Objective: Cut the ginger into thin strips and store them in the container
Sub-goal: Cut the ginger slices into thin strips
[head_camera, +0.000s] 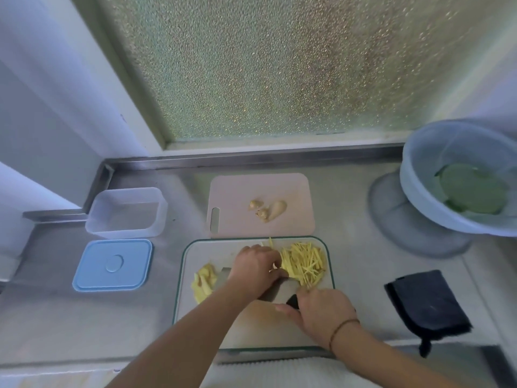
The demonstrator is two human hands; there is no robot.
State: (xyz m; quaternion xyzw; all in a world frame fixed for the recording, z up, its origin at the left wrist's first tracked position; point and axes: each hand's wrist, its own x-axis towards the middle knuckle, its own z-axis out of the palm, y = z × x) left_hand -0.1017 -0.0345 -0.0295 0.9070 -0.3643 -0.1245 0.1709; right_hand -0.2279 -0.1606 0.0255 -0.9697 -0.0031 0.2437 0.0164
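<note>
Leftmost, well apart from the work: clear container (126, 212) open on the steel counter (349, 247), nothing in it, blue lid (112, 265) lying flat just in front. Further right, on the green-rimmed cutting board (251, 329): a pile of ginger slices (203, 281) near the left edge, not yet cut into strips. Beyond that, on the pink board (263, 205) behind, a few knobbly ginger offcuts (267, 210).

Clearly mid-cutting, storing not begun. Left hand (256, 268) reaching across the board, knuckles up, fingers curled down onto the ginger at the blade; what lies under the fingertips hidden. Cleaver (272, 289) standing between the hands, blade partly covered by the left hand. Right hand (321, 312) wrapped round the dark handle, thumb along the near side, thin bracelet on the wrist. Heap of ginger strips (305, 264) just right of the blade, toward the far right corner of the board.

Next, probably: more close, even cuts, fingertips tucked clear of the edge, then the left pile. Farther right: dark folded cloth (426, 301), pale blue basin (461, 177).
</note>
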